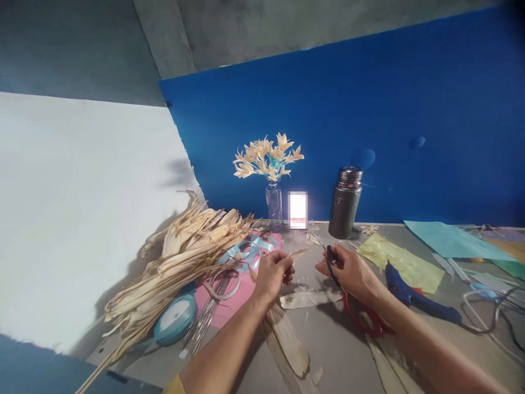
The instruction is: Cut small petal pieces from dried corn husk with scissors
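My left hand [273,273] is closed in a pinch on a small pale strip of corn husk [300,253], whose tip sticks out to the right. Opposite it, my right hand [348,269] grips black-handled scissors [331,264], their blades pointing up and left, apart from the strip. Below my right wrist, red-handled scissors [363,322] lie on the table. A flat husk piece [307,299] rests between my forearms, and longer husk strips [289,342] lie nearer to me, partly under my left forearm.
A heap of dried corn husks [176,262], blue ribbon roll [177,318] and wires [209,312] sit left. Behind stand a glass vase [274,205] with husk flowers [268,156], a blurred bright rectangle [297,210] and a dark flask [345,205]. A blue glue gun [418,298] lies right.
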The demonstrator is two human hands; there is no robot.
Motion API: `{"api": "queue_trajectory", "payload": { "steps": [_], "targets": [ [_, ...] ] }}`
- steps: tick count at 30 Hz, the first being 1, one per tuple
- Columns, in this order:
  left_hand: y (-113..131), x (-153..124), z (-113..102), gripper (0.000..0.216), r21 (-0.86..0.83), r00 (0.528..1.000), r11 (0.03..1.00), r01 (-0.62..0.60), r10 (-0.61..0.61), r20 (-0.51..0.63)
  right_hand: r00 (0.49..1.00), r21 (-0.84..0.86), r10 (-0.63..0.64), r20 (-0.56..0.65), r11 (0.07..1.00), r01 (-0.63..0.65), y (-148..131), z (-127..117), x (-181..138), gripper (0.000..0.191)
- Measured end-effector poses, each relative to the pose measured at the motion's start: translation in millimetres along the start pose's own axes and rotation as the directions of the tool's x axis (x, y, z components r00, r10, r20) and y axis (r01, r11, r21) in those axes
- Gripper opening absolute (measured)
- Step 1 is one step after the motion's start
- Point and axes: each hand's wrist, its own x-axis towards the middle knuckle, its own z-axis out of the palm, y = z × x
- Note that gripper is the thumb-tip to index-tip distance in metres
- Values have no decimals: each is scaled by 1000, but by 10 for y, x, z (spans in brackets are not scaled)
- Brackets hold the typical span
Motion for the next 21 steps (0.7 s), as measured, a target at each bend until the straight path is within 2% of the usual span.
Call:
{"api": "queue_trajectory", "payload": {
  "steps": [4,7,9,13,16,21],
  "targets": [
    [32,17,-37,19,-103,997,994,-35,28,-70,980,-111,-10,198,993,33,-19,0,-32,36],
    [34,-17,-5,21,-187,999,982,-39,32,-41,941,-114,-8,339,992,50,-72,50,-84,37],
    [38,-49,26,20,-219,1000,975,-29,29,-4,918,-54,-2,397,998,26,-117,89,-119,36],
    [62,-88,52,16,-224,999,974,-13,19,25,897,88,39,441,992,-87,-185,129,-161,36],
    [78,-82,32,18,-271,999,962,5,7,45,890,106,83,449,984,-145,-204,119,-167,37],
    [69,-46,-10,25,-301,997,954,7,16,74,886,98,93,455,983,-154,-190,104,-158,36]
  ]
}}
